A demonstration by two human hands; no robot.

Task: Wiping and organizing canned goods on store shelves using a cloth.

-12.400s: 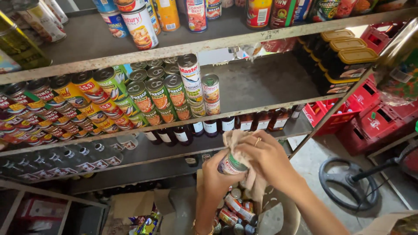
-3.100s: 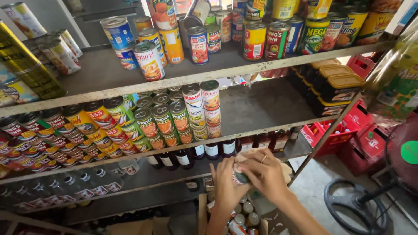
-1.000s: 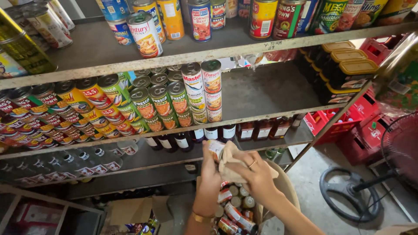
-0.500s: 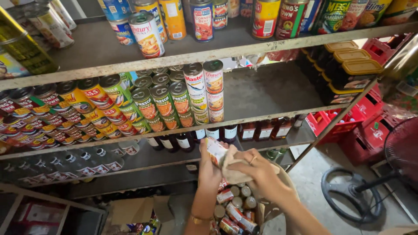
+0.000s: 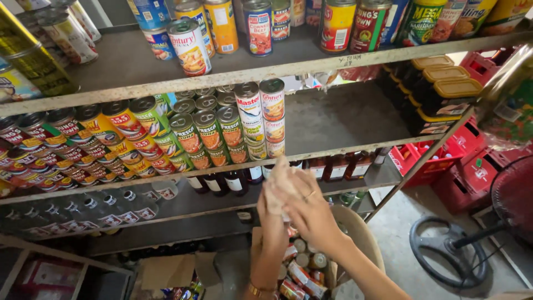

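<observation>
Head view of a grey metal shelf rack (image 5: 333, 61) in a store. At nine o'clock, rows of small labelled tins (image 5: 66, 150) lie packed on the middle shelf; below them, at about eight o'clock, clear bottles (image 5: 83, 208) stand in a line. Toward the centre, green-labelled cans (image 5: 208, 130) are stacked beside two taller columns of white-labelled cans (image 5: 261, 119), which end the filled part of that shelf.

Just below centre, the left hand (image 5: 273, 206) is closed around a small can that is almost wholly wrapped in a beige cloth (image 5: 280, 180); the right hand (image 5: 311, 208) presses the cloth over it, fingers curled. The can is held in the air, just under the edge of the middle shelf. Whether its wiping is finished cannot be told.

At six o'clock, a pale round basket (image 5: 363, 239) holds more loose tins (image 5: 302, 266), so by appearance much remains to be handled. The middle shelf is bare from the centre to three o'clock. At three o'clock stand red plastic crates (image 5: 438, 161); at four o'clock, a black fan base (image 5: 449, 255) rests on the floor beside the basket.
</observation>
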